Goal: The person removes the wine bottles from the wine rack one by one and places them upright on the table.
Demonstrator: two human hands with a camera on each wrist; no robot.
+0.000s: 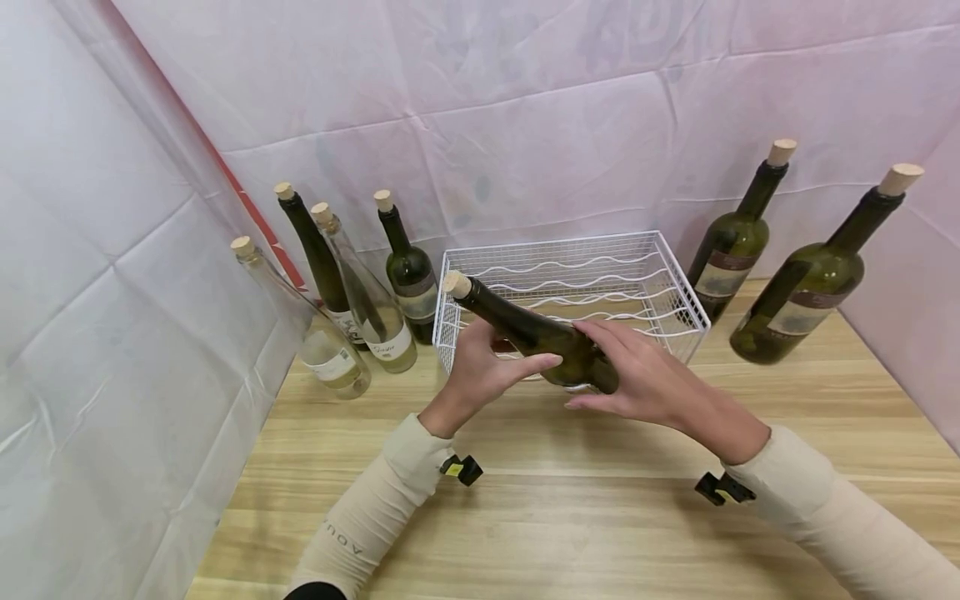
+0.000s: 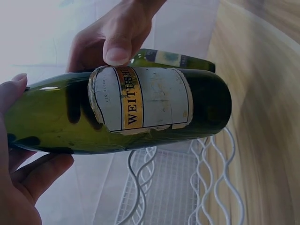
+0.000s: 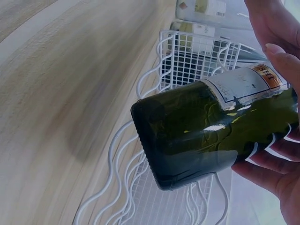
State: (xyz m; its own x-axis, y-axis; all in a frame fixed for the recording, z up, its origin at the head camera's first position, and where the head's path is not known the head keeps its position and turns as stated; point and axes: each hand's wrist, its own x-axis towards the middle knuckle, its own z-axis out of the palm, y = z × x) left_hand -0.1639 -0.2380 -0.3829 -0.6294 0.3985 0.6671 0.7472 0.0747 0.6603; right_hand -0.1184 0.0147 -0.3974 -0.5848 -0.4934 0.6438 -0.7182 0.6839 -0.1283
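Observation:
A dark green wine bottle with a cork is held tilted above the white wire rack, its neck pointing to the far left. My left hand grips it near the shoulder, thumb along the near side. Around the lower body curls my right hand. In the left wrist view a worn white and gold label faces the camera, with the right thumb at its upper edge. The right wrist view shows the bottle's base over the rack's wavy wires.
Left of the rack stand corked bottles: two clear ones, a tall green one and a short green one. On the right stand two green bottles. White sheeting hangs behind the wooden table.

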